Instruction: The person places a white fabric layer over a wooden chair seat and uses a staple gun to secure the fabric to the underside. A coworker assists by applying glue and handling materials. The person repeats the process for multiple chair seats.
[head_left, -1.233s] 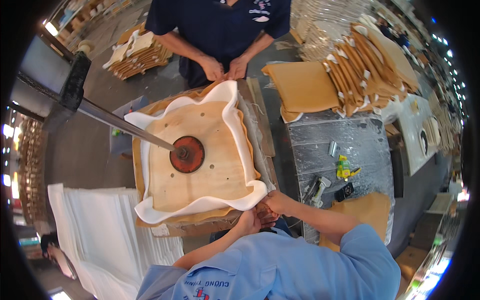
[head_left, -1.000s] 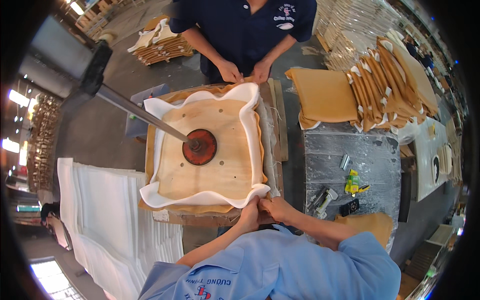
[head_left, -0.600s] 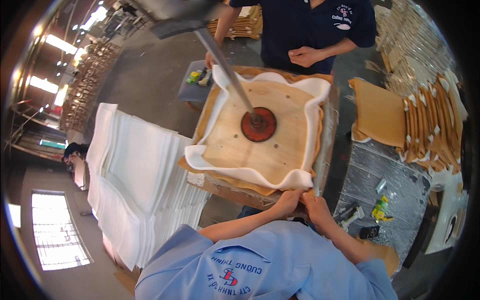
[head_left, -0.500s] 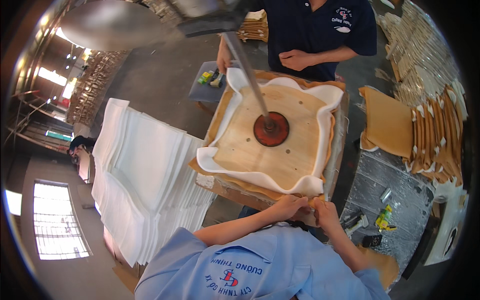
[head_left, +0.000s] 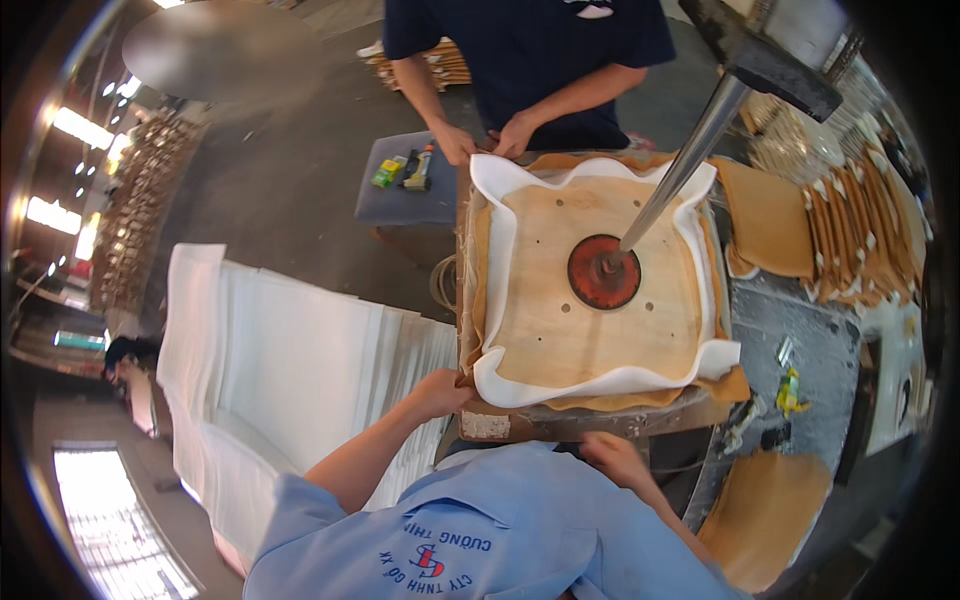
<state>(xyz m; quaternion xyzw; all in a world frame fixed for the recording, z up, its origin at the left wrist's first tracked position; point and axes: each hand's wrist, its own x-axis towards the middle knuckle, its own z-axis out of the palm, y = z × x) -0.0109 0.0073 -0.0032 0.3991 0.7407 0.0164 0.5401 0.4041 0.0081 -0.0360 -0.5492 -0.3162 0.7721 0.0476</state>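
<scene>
A square plywood seat board lies on a work stand, ringed by a turned-up white foam sheet and a tan cover beneath it. A round red press pad on a metal rod bears down on the board's middle. My left hand pinches the cover's edge at the near left corner. My right hand hangs below the near edge, apart from the cover; its fingers are blurred. Across from me, a co-worker's two hands grip the far left corner.
Left of the stand rises a tall stack of white foam sheets. On the right, a bench bears tan covers and small tools. A blue-grey stool behind carries a yellow-handled tool and a green-yellow packet.
Both my hands have left the near right corner. The left now grips the near left corner; the right has let go. The co-worker's second hand has joined the first at the far left corner.
</scene>
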